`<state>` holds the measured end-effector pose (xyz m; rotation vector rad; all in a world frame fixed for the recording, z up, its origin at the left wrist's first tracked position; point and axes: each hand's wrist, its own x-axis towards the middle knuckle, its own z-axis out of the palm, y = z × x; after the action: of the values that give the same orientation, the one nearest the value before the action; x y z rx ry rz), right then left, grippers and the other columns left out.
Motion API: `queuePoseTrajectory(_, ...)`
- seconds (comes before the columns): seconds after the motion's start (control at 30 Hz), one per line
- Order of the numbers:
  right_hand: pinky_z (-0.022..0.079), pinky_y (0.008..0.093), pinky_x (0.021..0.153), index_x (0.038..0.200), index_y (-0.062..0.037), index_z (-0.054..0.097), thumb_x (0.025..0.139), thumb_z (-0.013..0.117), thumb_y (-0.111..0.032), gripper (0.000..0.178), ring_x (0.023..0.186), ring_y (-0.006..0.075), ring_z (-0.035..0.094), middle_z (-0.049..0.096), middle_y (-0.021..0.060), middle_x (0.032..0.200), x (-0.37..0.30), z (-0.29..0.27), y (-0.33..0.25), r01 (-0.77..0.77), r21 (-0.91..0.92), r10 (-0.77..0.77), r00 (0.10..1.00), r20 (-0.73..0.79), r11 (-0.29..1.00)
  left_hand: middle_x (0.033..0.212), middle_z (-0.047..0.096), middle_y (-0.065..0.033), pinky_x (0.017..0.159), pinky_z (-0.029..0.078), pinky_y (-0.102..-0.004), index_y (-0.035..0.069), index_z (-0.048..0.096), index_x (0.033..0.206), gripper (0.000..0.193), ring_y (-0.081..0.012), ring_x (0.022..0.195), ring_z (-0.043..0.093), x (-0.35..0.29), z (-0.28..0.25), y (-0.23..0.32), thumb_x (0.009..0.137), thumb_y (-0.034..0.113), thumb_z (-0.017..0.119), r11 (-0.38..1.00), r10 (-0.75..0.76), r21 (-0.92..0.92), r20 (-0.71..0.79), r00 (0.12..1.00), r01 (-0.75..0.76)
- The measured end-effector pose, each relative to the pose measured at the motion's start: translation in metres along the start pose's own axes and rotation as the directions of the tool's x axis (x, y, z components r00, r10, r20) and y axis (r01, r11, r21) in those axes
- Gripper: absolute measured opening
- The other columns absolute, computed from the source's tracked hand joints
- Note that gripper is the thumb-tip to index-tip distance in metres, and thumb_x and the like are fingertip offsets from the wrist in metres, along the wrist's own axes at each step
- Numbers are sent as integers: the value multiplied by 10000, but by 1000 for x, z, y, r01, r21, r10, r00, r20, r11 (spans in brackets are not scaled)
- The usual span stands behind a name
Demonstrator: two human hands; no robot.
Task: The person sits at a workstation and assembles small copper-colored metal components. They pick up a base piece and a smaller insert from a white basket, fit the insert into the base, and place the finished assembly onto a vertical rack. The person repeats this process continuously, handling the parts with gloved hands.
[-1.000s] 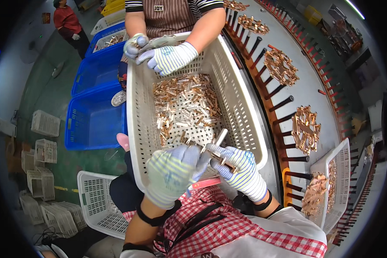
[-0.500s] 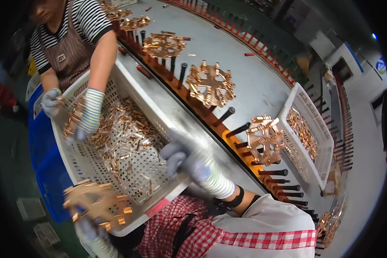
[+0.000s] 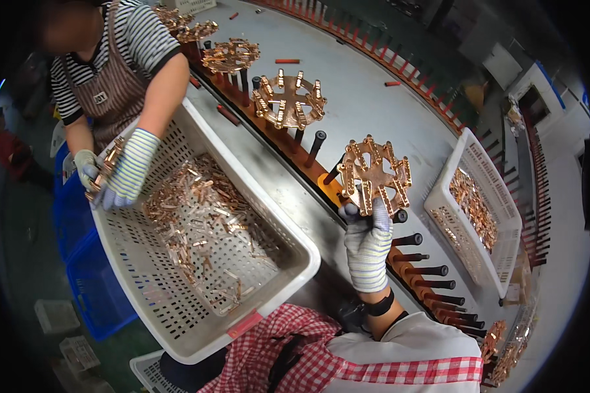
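My right hand (image 3: 367, 245), in a grey-and-striped glove, is closed at the near rim of a copper-coloured spoked disc (image 3: 375, 175). Fingers and thumb pinch its lower edge. Small ridged copper clips stand round the disc, which is tilted toward me beside the row of black-capped posts (image 3: 408, 240). My left hand is out of view. Left of my right arm sits a white perforated basket (image 3: 306, 252), with loose copper clips (image 3: 196, 216) spread over its floor.
Across the basket, a co-worker's gloved hands (image 3: 128, 171) hold copper pieces (image 3: 108, 164). More loaded discs (image 3: 290, 99) stand along the post row. Another white basket (image 3: 439, 209) of clips is at right. Blue bins (image 3: 97, 281) stand at left.
My right hand has moved from above the basket to the right and taken hold of a disc. My left hand, with the blurred copper disc it held, has left the view.
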<state>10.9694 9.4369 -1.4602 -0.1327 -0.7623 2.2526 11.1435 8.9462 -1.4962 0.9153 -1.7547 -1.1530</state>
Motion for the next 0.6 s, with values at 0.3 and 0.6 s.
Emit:
queuePoseTrajectory(0.3, 534, 333, 799, 1179, -8, 573, 867, 663, -118, 343, 1018, 206, 616, 633, 88, 1055, -33, 80, -11, 182, -362, -28, 920, 391, 914, 1032, 603, -97, 721, 455, -304, -15, 571, 1192, 422, -183, 876, 569, -35, 11, 164, 980, 342, 494, 992, 119, -79, 254, 960, -102)
queuePoseTrajectory(0.6, 521, 360, 882, 1149, -43, 633, 780, 762, -179, 414, 1000, 276, 665, 669, 133, 1126, -105, 84, 10, 672, -416, 340, 250, 906, 613, 663, 589, -16, 517, 411, -227, 0, 607, 1008, 319, -62, 567, 508, -48, 105, 211, 924, 307, 623, 966, 257, -193, 774, 579, -170)
